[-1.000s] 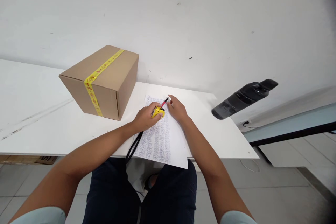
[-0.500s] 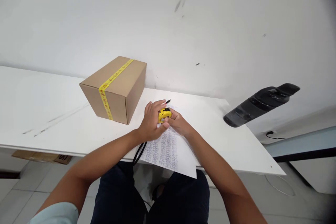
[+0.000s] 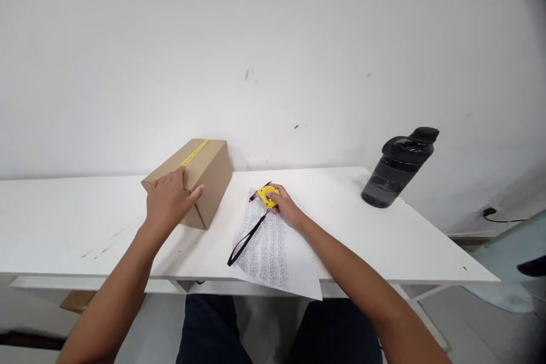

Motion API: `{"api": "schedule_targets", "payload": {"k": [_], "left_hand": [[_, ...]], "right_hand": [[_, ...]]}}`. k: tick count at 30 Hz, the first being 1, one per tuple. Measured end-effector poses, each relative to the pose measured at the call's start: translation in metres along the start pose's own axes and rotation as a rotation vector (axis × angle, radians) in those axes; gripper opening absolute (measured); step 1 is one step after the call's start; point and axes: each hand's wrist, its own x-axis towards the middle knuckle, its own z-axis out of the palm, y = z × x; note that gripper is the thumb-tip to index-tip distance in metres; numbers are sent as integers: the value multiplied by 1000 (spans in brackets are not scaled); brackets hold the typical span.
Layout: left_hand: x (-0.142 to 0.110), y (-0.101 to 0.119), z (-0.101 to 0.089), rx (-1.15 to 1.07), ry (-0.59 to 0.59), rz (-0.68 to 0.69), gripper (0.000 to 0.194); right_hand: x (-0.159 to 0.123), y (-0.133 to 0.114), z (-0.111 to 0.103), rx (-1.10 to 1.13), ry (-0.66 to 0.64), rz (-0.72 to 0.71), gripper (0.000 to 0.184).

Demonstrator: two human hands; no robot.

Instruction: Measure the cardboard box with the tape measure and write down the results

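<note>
My right hand (image 3: 285,205) is closed around a yellow tape measure (image 3: 268,195), held over a sheet of paper (image 3: 273,250) covered in handwriting. A black wrist strap (image 3: 246,242) trails from the tape measure across the sheet. Beside the tape measure lies a pen (image 3: 255,197) with a red and black end, partly hidden behind it. My left hand (image 3: 168,196) is empty with its fingers apart, in front of the near end of a cardboard box (image 3: 216,182) sealed with yellow tape. Whether its fingers touch the box I cannot tell.
A dark water bottle (image 3: 390,173) stands at the right on the white table (image 3: 341,227). A white wall (image 3: 298,68) runs behind the table. A plug with a black cord (image 3: 490,213) is at the far right, and brown cardboard (image 3: 77,300) lies below the table at left.
The tape measure has passed from my left hand to my right. My left hand has moved left to the box. The pen now lies by the tape measure, and the view has tilted up.
</note>
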Motion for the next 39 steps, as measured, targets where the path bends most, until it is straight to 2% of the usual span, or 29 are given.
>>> {"api": "schedule_targets", "payload": {"k": [3, 7, 11, 14, 17, 19, 23, 26, 28, 30, 32, 33, 36, 37, 38, 39], "left_hand": [[-30, -35, -16, 18, 2, 90, 56], [-69, -88, -49, -26, -63, 248, 55], [-93, -125, -75, -81, -129, 188, 56], [-105, -138, -74, -115, -125, 124, 57], [-112, -141, -60, -195, -62, 105, 56], [-113, -136, -50, -245, 0, 149, 54], [-102, -121, -32, -340, 59, 285, 53], [-85, -107, -21, -396, 56, 389, 52], [-76, -93, -15, -396, 93, 450, 50], [-75, -73, -13, -365, 200, 486, 46], [-85, -45, -16, -337, 349, 547, 46], [-94, -30, -19, -341, 410, 613, 47], [-132, 14, -32, -383, 513, 937, 41], [-146, 25, -36, -397, 540, 992, 37], [-159, 34, -39, -408, 550, 985, 35], [-171, 39, -41, -423, 531, 909, 38]], "right_hand": [[2, 3, 0, -22, 3, -4, 53], [3, 7, 1, -68, 31, -19, 54], [3, 8, 1, -103, 86, -41, 54], [1, -1, 0, -109, 148, -83, 54], [-13, -26, -2, -118, 233, -208, 59], [-33, -47, -4, -116, 328, -353, 66], [-93, -77, -9, -113, 667, -814, 65], [-144, -80, -14, -259, 786, -1079, 61], [-177, -76, -18, -388, 835, -1179, 61], [-206, -71, -18, -463, 847, -1222, 58], [-229, -69, -10, -475, 763, -1211, 53], [-237, -69, -2, -475, 669, -1184, 51], [-250, -73, 29, -492, 242, -1060, 54], [-250, -75, 40, -500, 94, -1019, 55], [-250, -77, 50, -503, -25, -984, 56], [-249, -78, 59, -502, -110, -957, 56]]}}
